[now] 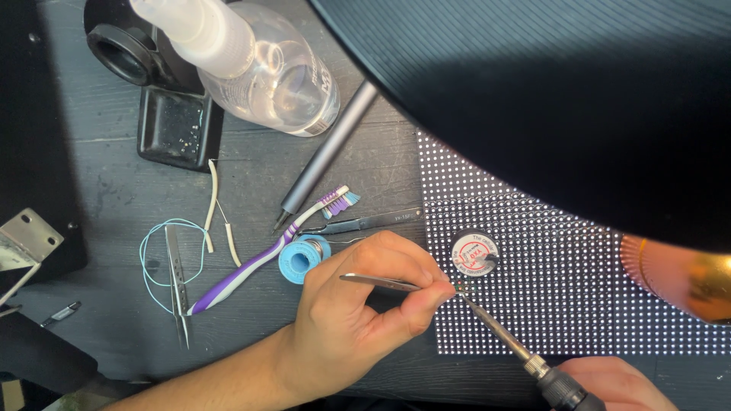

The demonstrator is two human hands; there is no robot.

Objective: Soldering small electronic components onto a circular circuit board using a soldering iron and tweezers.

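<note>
Across the upper right of the frame I see a big dark lamp shade (pixel 548 99), and under it a lit panel of small white dots (pixel 579 289) lying on the dark wooden bench (pixel 106 190). At the top left stands a clear spray bottle (pixel 266 68), beside a small black tray (pixel 175 125).

My left hand (pixel 358 320) sits at lower centre, fingers curled tight around a pair of metal tweezers (pixel 381 282), pinched between thumb and forefinger, tips pointing right to the panel's left edge. My right hand (pixel 617 380) shows only partly at the bottom right corner; it is closed around the handle of a soldering iron (pixel 502 335), whose thin tip slants up-left and meets the tweezers' tip at the panel.

Just above that spot a small round tin (pixel 474 253) rests on the panel. Left of my left hand lie a blue solder spool (pixel 302 257), a purple and white toothbrush (pixel 266 255), and a second pair of tweezers (pixel 177 285) inside a loop of pale blue wire (pixel 152 259).
</note>
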